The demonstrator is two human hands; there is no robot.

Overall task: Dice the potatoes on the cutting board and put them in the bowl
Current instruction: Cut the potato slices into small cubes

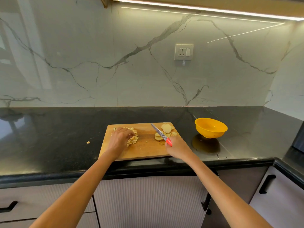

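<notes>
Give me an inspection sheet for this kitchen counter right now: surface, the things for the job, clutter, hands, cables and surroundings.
Surface: black countertop, glossy, with a wooden cutting board at its front edge.
Job's things: diced potato piled on the board's left; potato slices uncut on its right; yellow bowl right of the board, apart from it, nothing visible inside.
Clutter: a stray potato piece on the counter left of the board; small crumbs near the bowl.
Hands: left hand rests on the dice; right hand grips the red-handled knife.
Cables: nothing seen.
Surroundings: marble backsplash with wall socket; cabinets below.
</notes>
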